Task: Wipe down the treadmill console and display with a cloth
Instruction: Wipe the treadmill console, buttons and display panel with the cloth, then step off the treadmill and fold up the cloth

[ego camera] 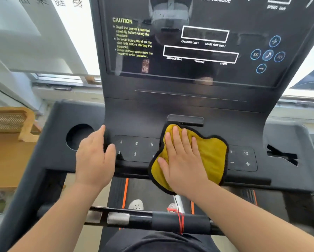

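Cloth (pixel 213 155) under right hand (pixel 181 159), palm flat, pressing console (pixel 188 106) centre near front edge; display (pixel 198 53) lies straight ahead, above. Left hand (pixel 94 159) rests slack, empty, left side.

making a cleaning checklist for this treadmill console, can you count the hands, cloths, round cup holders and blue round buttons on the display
hands: 2, left hand and right hand
yellow cloth: 1
round cup holder: 1
blue round buttons: 5
total: 9
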